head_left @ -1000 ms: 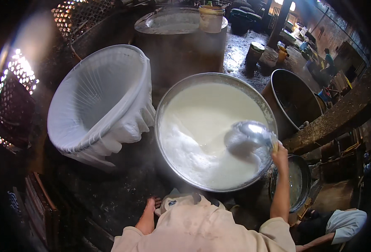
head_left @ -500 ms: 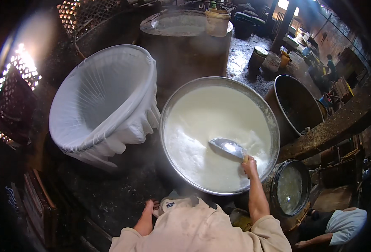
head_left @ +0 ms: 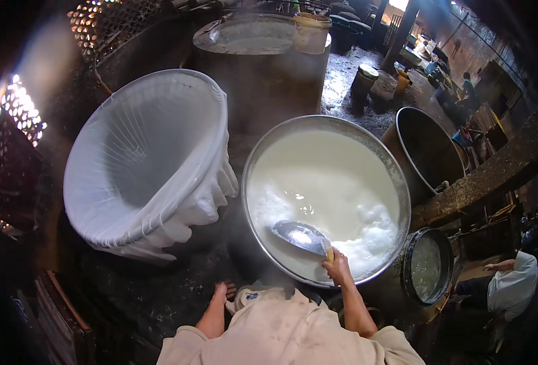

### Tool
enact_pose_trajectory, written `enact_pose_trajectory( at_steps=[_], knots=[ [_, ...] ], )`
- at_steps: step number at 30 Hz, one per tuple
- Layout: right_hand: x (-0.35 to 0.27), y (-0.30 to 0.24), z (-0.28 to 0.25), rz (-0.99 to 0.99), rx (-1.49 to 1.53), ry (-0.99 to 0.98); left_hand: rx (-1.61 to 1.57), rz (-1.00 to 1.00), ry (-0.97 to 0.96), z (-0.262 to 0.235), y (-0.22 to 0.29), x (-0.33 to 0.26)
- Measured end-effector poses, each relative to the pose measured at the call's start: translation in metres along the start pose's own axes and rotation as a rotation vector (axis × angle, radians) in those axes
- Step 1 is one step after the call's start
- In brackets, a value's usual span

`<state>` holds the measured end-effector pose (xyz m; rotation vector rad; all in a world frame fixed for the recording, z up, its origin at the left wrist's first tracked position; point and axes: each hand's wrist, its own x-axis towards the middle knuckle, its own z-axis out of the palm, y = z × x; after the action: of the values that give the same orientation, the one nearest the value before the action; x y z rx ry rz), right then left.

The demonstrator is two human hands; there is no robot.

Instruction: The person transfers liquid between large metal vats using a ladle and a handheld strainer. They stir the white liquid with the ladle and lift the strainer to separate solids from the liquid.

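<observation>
Near the front of a wide round metal vat (head_left: pixel 407 204), my right hand (head_left: pixel 338 267) grips the yellowish handle of a shiny metal scoop (head_left: pixel 299 235). The scoop's broad, rounded blade points left and lies at the surface of the pale milky liquid (head_left: pixel 329 164). White foam (head_left: pixel 372 238) gathers beside my right hand and to the left of the blade. Low beside my shirt, my left hand (head_left: pixel 224 291) has its fingers stretched out and holds nothing; part of it is dim.
A large vessel draped in white cloth (head_left: pixel 211 201) stands left of the vat. Behind is a big tank (head_left: pixel 263 79) with a bucket (head_left: pixel 311 33) on its rim. An empty-looking drum (head_left: pixel 396 149) and a black-rimmed tub (head_left: pixel 407 267) stand right. Another person (head_left: pixel 512 286) is at lower right.
My right hand has drawn the scoop left and toward me through the liquid. Foam has shifted, with more now at the right front. The person at lower right has moved an arm.
</observation>
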<state>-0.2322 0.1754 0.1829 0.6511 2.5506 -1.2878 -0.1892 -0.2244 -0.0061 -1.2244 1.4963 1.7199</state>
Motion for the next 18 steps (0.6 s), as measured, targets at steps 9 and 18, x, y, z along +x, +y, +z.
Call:
enact_pose_trajectory(
  at_steps=[9,18],
  knots=[
    [0.003,-0.118,-0.064,-0.13,-0.03,-0.105,0.008,0.002,-0.087,-0.03,0.028,0.0],
    [0.154,-0.159,-0.016,-0.323,-0.594,0.217,-0.058,-0.036,-0.005,-0.055,0.009,-0.006]
  ],
)
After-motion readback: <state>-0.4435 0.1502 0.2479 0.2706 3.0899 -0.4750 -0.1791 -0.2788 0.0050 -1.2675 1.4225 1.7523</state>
